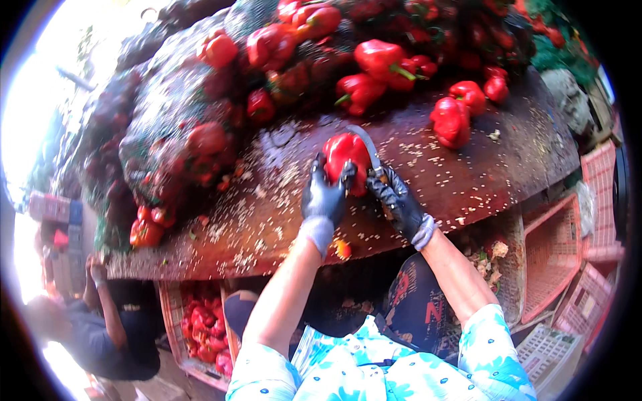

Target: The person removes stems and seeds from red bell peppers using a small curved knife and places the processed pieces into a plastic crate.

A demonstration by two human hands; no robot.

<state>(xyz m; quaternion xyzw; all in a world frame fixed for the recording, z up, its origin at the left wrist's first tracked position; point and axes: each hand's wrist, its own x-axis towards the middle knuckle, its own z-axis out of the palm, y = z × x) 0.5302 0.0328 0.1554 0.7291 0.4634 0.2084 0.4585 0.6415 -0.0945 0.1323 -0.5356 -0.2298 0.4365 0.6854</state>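
Over the wet table [414, 174] I have a red bell pepper [342, 152] between my two gloved hands. My left hand [324, 194], in a black glove with a grey cuff, is closed around the pepper's left and near side. The handle of a knife with a curved blade [366, 144] is in my right hand [396, 200], also black-gloved. The blade curves up along the pepper's right side; whether it cuts in, I cannot tell. Pale seeds are scattered on the wood around both hands.
Mesh sacks [180, 127] of red peppers line the table's far and left sides. Loose peppers [451, 120] lie beyond my hands. Below the near edge are a crate of red peppers [204, 334] and a crate of scraps [508, 267]. Another person [107, 327] is at lower left.
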